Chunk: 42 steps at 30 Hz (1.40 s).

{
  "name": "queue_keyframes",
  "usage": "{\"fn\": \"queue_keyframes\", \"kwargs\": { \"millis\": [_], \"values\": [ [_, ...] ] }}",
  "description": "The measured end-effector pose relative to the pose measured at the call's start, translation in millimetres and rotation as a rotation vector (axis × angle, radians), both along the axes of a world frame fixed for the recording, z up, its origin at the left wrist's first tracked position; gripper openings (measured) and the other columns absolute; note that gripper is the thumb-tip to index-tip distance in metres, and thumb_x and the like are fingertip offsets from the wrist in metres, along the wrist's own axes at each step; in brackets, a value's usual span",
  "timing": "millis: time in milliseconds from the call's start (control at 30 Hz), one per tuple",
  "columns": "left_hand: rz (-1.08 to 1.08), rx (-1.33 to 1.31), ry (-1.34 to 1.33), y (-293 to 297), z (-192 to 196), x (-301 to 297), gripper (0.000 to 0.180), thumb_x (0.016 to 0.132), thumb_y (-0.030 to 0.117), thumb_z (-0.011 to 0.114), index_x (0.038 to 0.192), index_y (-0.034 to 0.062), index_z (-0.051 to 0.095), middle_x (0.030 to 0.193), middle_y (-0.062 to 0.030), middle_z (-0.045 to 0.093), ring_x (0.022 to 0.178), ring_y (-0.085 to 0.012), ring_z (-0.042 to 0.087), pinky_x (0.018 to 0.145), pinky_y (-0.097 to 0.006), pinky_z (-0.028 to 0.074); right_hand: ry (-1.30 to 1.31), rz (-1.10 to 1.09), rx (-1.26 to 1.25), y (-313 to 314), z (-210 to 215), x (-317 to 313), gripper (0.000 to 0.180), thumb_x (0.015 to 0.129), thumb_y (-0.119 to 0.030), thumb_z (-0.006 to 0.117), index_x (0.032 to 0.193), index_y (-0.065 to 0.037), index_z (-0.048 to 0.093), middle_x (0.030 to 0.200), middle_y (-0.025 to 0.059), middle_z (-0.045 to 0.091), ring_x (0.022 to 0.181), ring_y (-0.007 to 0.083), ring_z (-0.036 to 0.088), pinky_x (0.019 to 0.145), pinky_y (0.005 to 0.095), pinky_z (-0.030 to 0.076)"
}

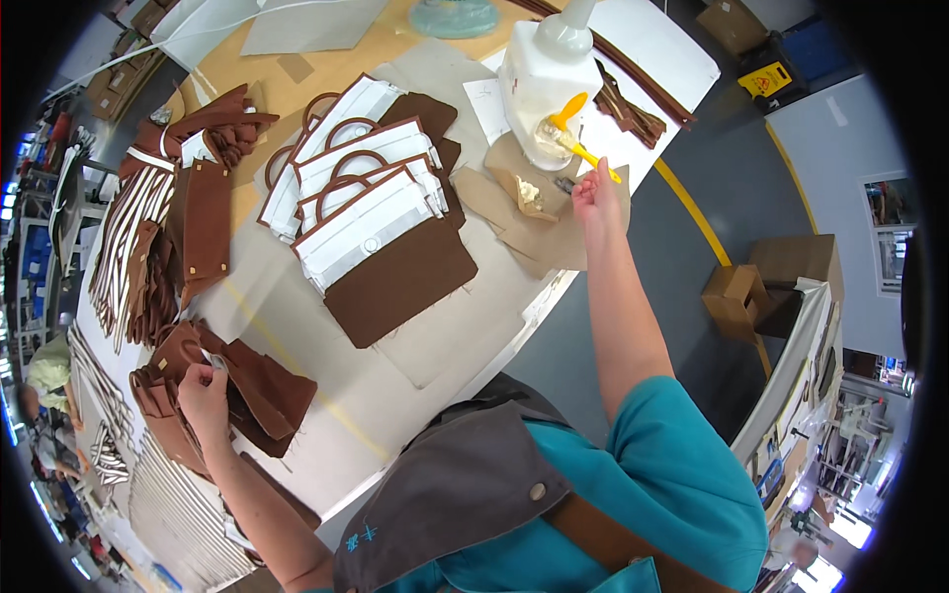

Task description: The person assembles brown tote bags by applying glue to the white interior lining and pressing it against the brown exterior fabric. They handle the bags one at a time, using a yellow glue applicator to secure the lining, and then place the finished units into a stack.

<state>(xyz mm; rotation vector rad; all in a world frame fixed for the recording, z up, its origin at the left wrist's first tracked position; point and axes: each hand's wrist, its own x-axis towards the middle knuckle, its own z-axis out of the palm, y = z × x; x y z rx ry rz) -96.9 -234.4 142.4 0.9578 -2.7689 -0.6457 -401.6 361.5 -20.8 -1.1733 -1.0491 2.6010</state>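
My right hand (596, 198) is closed round the end of a yellow-handled brush (600, 165). The brush's head reaches into the opening of a white plastic jug (539, 87), where pale paste shows. A second, orange handle (568, 109) leans in the same opening. At the left, my left hand (204, 397) pinches the edge of a brown leather piece (180, 348) in a pile of similar pieces. Between my hands lies an overlapping stack of brown bag panels (400, 287) with white backing and looped handles.
Brown paper (509, 222) smeared with white paste lies beside the jug. Striped and brown pieces (133, 267) are heaped at the far left. Brown strips (633, 114) rest behind the jug. Cardboard boxes (736, 296) stand on the floor to the right.
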Motion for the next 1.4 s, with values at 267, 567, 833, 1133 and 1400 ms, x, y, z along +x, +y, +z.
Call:
{"fn": "queue_keyframes", "kwargs": {
  "millis": [267,567,833,1133,1400],
  "values": [
    [-0.021,-0.02,0.003,8.0,-1.2,-10.2,0.017,0.079,0.015,0.069,0.079,-0.0016,0.065,0.063,-0.0082,0.06,0.059,-0.0154,0.055,0.06,-0.032,0.046,0.204,-0.14,0.068,31.7,-3.2,-33.7,0.018,0.097,-0.024,0.067,0.101,-0.008,0.058,0.082,0.0052,0.064,0.066,0.017,0.064,0.06,0.0313,0.055],
    [0.042,-0.141,-0.058,19.1,9.2,-19.1,0.024,0.074,0.026,0.073,0.077,0.0032,0.068,0.072,-0.0146,0.068,0.067,-0.0311,0.065,0.065,-0.04,0.051,0.602,0.718,1.176,51.5,23.2,-26.9,0.02,0.102,-0.013,0.058,0.115,0.002,0.06,0.107,0.009,0.066,0.098,0.0178,0.068,0.09,0.0301,0.056],
    [0.082,-0.122,-0.088,27.4,13.0,-12.9,0.015,0.074,0.017,0.071,0.075,0.0023,0.066,0.074,-0.013,0.069,0.072,-0.0309,0.067,0.074,-0.04,0.052,0.402,0.786,1.501,10.9,60.4,-8.4,0.028,0.099,-0.015,0.063,0.116,0.007,0.065,0.103,0.0124,0.07,0.094,0.0187,0.069,0.085,0.0274,0.056],
    [0.032,0.01,0.036,14.0,12.7,-2.6,0.012,0.074,0.011,0.07,0.076,0.0004,0.066,0.082,-0.0151,0.067,0.074,-0.0317,0.065,0.071,-0.041,0.053,0.909,0.537,0.866,-148.3,191.3,89.5,0.029,0.101,-0.01,0.057,0.126,0.003,0.06,0.079,0.0039,0.062,0.073,0.0083,0.054,0.083,0.025,0.045],
    [-0.098,-0.014,0.216,9.7,1.7,2.5,0.011,0.073,0.011,0.07,0.074,0.0005,0.065,0.082,-0.0159,0.066,0.077,-0.0351,0.065,0.071,-0.044,0.052,1.388,1.073,0.767,-428.1,183.0,200.4,0.044,0.084,0.003,0.071,0.123,-0.008,0.054,0.121,0.0095,0.06,0.096,0.0176,0.066,0.085,0.0327,0.053]
  ]
}}
